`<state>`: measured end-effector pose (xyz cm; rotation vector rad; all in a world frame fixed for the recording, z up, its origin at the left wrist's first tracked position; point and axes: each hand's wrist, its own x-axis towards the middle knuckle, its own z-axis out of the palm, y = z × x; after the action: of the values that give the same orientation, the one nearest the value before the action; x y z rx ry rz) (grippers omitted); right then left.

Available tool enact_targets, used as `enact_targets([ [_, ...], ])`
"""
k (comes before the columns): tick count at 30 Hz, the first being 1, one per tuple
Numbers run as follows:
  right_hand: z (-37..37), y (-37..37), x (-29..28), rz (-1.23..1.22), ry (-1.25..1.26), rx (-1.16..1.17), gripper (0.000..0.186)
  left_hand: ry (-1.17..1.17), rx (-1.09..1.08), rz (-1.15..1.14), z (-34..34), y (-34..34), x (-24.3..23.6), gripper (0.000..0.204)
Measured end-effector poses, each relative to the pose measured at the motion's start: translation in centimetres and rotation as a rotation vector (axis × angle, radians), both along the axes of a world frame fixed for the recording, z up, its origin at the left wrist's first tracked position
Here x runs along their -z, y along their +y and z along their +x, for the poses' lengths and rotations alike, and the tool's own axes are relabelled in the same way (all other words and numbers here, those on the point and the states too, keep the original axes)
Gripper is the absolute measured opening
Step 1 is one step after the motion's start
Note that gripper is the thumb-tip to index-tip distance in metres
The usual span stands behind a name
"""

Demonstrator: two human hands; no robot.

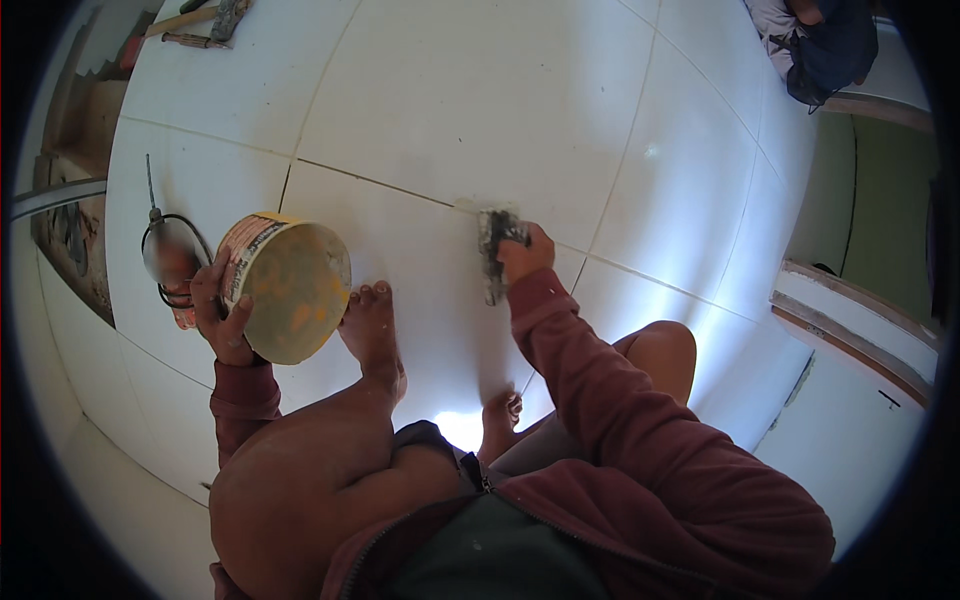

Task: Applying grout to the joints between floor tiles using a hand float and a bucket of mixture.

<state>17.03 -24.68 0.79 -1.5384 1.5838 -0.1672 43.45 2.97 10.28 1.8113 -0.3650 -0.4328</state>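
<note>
A round yellow-stained tub (288, 285) is gripped by the left hand (222, 310) above the white tiled floor (450, 100). A grout-caked scraper (493, 250) is clenched in the right hand (527, 254), pressed on the tile joint (380, 183) just ahead.

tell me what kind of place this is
Probably a room being tiled: a white tile floor with open joints, a grout float in the right hand, a tub in the left hand.
</note>
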Motion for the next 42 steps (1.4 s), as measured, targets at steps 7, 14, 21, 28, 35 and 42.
enact_targets([
  [7, 7.0, 2.1, -2.5, 0.324, 0.128, -0.752, 0.031, 0.035, -0.047, 0.019, -0.7, 0.2, -0.8, 0.066],
  [14, 8.4, 0.8, -4.2, -0.092, 0.300, -0.889, 0.038, -0.031, -0.033, 0.042, -0.8, 0.8, -0.3, 0.067],
  [21, 8.2, 0.1, -4.9, -0.071, 0.285, -0.923, 0.037, -0.043, -0.054, 0.035, -0.9, 0.5, -0.9, 0.063],
  [28, 6.2, -0.2, -4.5, -0.163, 0.207, -0.807, 0.037, 0.015, -0.092, -0.028, -0.1, -0.3, -0.7, 0.062],
  [35, -1.3, 1.5, -1.1, 0.083, -0.190, -0.118, 0.032, -0.072, -0.023, 0.119, -0.4, 0.9, -1.1, 0.063],
  [42, 8.6, 3.1, -1.6, -0.279, -0.035, -0.323, 0.032, -0.021, -0.046, 0.019, -0.9, 1.0, -0.5, 0.065],
])
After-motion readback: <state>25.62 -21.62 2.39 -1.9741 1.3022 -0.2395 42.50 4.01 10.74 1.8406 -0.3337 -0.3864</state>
